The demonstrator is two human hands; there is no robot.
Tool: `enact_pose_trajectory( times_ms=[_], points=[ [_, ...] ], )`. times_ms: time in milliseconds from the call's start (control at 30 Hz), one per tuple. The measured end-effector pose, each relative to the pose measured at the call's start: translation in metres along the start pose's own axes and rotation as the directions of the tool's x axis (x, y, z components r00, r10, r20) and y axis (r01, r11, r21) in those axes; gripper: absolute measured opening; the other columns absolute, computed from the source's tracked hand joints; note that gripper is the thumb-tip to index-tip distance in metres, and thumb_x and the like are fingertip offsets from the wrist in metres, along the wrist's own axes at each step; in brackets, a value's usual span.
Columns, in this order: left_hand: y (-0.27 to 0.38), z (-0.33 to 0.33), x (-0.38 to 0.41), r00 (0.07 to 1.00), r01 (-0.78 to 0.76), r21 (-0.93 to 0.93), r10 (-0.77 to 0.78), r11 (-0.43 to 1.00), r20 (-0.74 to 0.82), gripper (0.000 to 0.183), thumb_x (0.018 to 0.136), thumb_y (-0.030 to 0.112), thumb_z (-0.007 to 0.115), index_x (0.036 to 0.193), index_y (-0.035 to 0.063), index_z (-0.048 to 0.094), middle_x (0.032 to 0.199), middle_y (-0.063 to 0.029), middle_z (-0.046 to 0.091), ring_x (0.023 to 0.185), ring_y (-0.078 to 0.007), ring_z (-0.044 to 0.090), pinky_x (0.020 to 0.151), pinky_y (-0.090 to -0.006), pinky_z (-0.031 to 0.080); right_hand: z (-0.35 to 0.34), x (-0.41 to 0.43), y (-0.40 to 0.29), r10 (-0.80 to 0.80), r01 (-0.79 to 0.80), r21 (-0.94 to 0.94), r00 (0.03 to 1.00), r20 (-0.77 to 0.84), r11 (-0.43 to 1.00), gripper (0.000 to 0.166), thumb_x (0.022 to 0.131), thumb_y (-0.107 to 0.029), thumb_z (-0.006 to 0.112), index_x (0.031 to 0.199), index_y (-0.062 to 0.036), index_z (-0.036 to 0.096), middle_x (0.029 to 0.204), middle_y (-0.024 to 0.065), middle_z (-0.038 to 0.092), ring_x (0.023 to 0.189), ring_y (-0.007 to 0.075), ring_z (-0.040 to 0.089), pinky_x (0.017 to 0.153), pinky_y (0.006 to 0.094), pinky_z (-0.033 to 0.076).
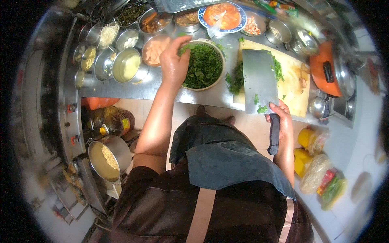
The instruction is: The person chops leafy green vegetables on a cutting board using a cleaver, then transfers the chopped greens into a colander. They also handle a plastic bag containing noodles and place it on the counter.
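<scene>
My right hand (284, 117) grips a Chinese cleaver (259, 80) by its black handle. The broad blade hangs over the cutting board (294, 103), with bits of green leaf stuck to it. My left hand (174, 59) hovers at the left rim of a round, pale colander (224, 65), thumb and fingers apart. Chopped leafy herbs (203, 66) fill the colander. More herbs (236, 80) lie at the board's left edge, partly hidden behind the blade, and a shredded strip of greens (278, 68) shows to its right.
Metal bowls with ingredients, among them pale liquid (129, 66) and pinkish pieces (153, 51), crowd the left. Behind stands a blue-rimmed plate (202, 18) with bagged orange food. An orange lidded pot (323, 70) borders the board's right. A steel pot (121, 152) sits low at left.
</scene>
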State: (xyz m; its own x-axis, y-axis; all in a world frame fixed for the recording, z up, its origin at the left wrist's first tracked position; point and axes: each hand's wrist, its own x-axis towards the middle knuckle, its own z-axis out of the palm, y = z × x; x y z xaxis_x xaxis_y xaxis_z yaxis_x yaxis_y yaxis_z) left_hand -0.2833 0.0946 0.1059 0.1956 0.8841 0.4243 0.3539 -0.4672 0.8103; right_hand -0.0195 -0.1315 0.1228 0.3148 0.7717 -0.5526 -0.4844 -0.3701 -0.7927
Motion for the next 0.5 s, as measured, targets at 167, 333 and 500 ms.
enact_pose_trajectory(
  times_ms=[167,333,500],
  points=[
    [-0.043,0.019,-0.042,0.975,-0.049,0.269,-0.012,0.962,0.22,0.04,0.072,-0.007,0.061,0.109,0.0075,0.061,0.113,-0.0145,0.061,0.11,-0.0304,0.054,0.092,-0.0382,0.043,0.015,0.009,0.002,0.03,-0.027,-0.034,0.997,0.074,0.999,0.021,0.081,-0.012,0.061,0.099,-0.0002,0.06,0.075,0.0055,0.061,0.052,0.0118,0.053,0.046,0.0215,0.043],
    [-0.034,0.003,-0.033,0.978,0.094,0.04,-0.1,0.995,0.181,0.044,0.073,-0.006,0.061,0.114,0.0092,0.061,0.118,-0.0102,0.06,0.115,-0.0299,0.051,0.099,-0.0392,0.038,0.027,0.031,0.005,0.024,-0.017,-0.036,0.981,0.192,0.999,0.025,0.081,-0.011,0.061,0.103,0.0009,0.06,0.079,0.0065,0.062,0.051,0.0121,0.054,0.047,0.0213,0.044],
    [-0.015,0.017,-0.053,0.772,0.524,-0.795,-0.565,0.306,0.292,0.037,0.092,0.017,0.049,0.127,0.0066,0.048,0.126,-0.0113,0.054,0.113,-0.0285,0.051,0.1,-0.0383,0.036,0.059,0.049,0.014,0.115,-0.133,0.035,0.94,0.323,0.991,0.028,0.085,-0.011,0.06,0.111,-0.0002,0.058,0.088,0.0081,0.061,0.055,0.0111,0.056,0.049,0.021,0.047]
  ],
)
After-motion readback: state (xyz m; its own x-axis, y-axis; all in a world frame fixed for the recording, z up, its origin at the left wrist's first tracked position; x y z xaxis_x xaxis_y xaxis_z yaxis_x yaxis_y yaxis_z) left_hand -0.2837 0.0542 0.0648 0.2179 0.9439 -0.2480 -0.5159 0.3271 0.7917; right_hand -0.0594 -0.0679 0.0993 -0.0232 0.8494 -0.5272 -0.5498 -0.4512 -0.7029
